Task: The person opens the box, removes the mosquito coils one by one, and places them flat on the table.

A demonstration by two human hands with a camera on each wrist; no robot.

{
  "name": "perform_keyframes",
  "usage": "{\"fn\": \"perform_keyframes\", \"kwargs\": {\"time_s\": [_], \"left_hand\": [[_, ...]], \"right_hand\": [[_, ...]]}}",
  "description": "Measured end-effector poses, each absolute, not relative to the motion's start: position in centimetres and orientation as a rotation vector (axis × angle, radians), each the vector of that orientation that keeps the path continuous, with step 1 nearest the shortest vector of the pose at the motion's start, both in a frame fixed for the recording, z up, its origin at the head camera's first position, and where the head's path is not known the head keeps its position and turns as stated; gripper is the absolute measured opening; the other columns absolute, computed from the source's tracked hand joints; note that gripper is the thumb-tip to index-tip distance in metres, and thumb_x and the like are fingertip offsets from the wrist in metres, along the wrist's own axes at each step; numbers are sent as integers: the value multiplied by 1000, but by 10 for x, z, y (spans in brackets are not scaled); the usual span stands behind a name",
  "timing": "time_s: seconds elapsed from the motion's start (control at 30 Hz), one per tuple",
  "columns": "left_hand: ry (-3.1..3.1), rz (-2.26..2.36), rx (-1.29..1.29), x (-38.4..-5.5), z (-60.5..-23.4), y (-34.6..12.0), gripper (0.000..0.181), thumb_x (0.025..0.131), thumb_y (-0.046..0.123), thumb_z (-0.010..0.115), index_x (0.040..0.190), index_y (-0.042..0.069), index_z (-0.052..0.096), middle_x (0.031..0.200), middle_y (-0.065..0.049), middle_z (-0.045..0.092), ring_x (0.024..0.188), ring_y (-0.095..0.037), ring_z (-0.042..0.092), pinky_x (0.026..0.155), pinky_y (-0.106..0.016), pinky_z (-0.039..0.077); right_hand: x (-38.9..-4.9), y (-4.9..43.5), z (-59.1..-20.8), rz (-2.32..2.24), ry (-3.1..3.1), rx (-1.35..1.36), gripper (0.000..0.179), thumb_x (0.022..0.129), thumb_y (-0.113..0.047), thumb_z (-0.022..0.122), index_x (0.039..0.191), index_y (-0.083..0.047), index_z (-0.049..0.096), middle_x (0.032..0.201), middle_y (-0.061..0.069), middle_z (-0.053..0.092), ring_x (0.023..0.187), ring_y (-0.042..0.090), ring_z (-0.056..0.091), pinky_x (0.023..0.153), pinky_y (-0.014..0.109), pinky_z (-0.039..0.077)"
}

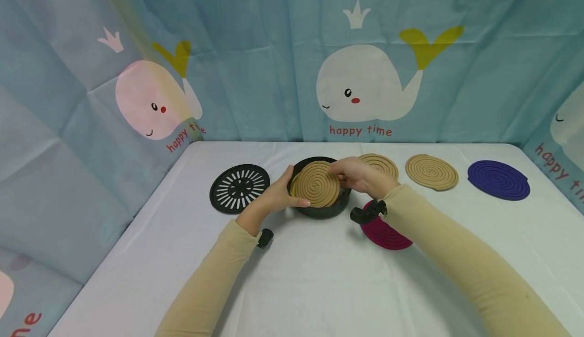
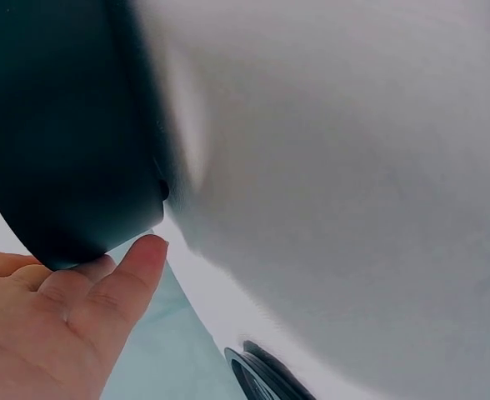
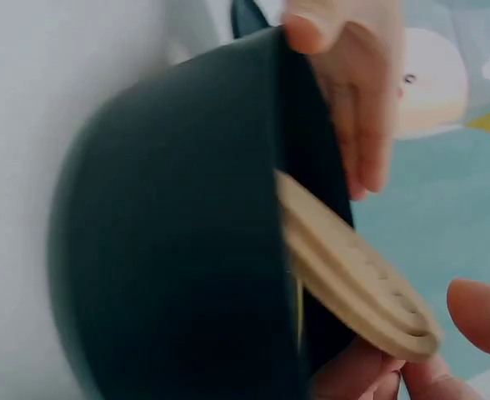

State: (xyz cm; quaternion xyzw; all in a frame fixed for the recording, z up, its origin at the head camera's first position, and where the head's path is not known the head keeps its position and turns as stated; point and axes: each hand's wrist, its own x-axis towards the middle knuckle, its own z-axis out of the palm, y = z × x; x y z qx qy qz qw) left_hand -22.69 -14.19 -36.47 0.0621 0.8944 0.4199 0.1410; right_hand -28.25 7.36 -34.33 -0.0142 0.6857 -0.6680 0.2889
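Note:
A tan mosquito coil (image 1: 316,184) lies tilted at the mouth of a round black mosquito coil holder (image 1: 321,212). In the right wrist view, the coil's (image 3: 362,275) near end sticks out past the rim. My right hand (image 1: 359,176) holds that raised edge, fingers beneath it and thumb beside it. My left hand (image 1: 274,195) spans the holder's left rim with fingers fairly straight; its thumb reaches over the coil's lower edge. In the left wrist view, the holder (image 2: 62,125) hides part of the left fingers. Something yellow shows below the coil.
Left of the holder lies its black slotted lid (image 1: 240,188). To the right are two more tan coils (image 1: 378,163), (image 1: 431,172) and a purple coil (image 1: 499,180). A magenta coil (image 1: 388,233) lies partly under the right wrist. A white cloth covers the table (image 1: 328,276).

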Motion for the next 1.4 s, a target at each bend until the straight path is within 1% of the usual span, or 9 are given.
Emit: {"fn": "perform_keyframes", "kwargs": {"time_s": [0.23, 0.53, 0.63, 0.77, 0.87, 0.97, 1.1, 1.2, 1.4], "left_hand": [[2570, 1240, 174, -226, -366, -142, 116, 80, 25, 83, 156, 5, -2, 162, -11, -1, 147, -26, 3, 118, -43, 11], [2583, 1231, 175, -225, -367, -140, 115, 79, 27, 83, 156, 6, 0, 162, -10, 1, 147, -26, 5, 118, -42, 12], [2587, 1218, 184, -226, -369, -139, 115, 79, 27, 83, 156, 6, 0, 162, -11, 1, 147, -26, 5, 118, -42, 13], [2596, 1207, 175, -226, -370, -141, 115, 79, 27, 83, 156, 7, 0, 162, -10, 2, 147, -26, 5, 118, -41, 13], [2597, 1216, 169, -226, -370, -142, 115, 79, 27, 83, 156, 7, 0, 162, -10, 2, 147, -26, 6, 118, -42, 13], [2597, 1225, 170, -226, -370, -142, 115, 79, 26, 83, 156, 7, 0, 162, -10, 2, 147, -26, 6, 117, -42, 13], [2596, 1230, 173, -227, -370, -142, 113, 80, 25, 82, 157, 8, 0, 162, -10, 2, 147, -26, 6, 117, -43, 13], [2600, 1247, 181, -227, -371, -143, 113, 80, 24, 83, 156, 7, 1, 162, -10, 3, 147, -27, 6, 117, -43, 13], [2612, 1267, 188, -225, -373, -144, 114, 79, 22, 83, 156, 5, 1, 162, -12, 3, 147, -28, 7, 117, -44, 14]], "right_hand": [[-275, 70, -349, -1740, 1795, -122, 56, 97, 2, 48, 147, 10, 24, 130, 18, 43, 113, 24, 46, 102, 44, 38], [-271, 79, -357, -1811, 1759, -151, 57, 99, 9, 40, 151, 10, 16, 146, 30, 32, 122, 31, 46, 102, 48, 41], [-269, 83, -358, -1839, 1762, -146, 56, 99, 9, 39, 150, 11, 16, 146, 30, 32, 117, 27, 50, 99, 44, 45], [-267, 90, -356, -1880, 1748, -130, 54, 99, 8, 38, 149, 10, 20, 142, 28, 36, 99, 16, 58, 83, 32, 53], [-265, 97, -352, -1906, 1742, -138, 58, 99, 7, 37, 151, 9, 13, 146, 29, 31, 92, 9, 59, 76, 27, 54], [-262, 107, -347, -1929, 1735, -180, 60, 99, 6, 34, 152, 9, 5, 151, 32, 23, 93, 8, 60, 76, 26, 54], [-258, 120, -340, -1969, 1738, -207, 58, 99, 7, 33, 151, 12, 8, 149, 34, 23, 92, 6, 62, 78, 26, 55], [-253, 128, -334, -1986, 1764, -205, 56, 98, 7, 33, 150, 12, 12, 143, 33, 29, 89, 5, 63, 77, 26, 55], [-246, 147, -331, -1993, 1778, -235, 59, 99, 5, 34, 152, 9, 7, 133, 23, 37, 91, 5, 63, 78, 25, 55]]}}
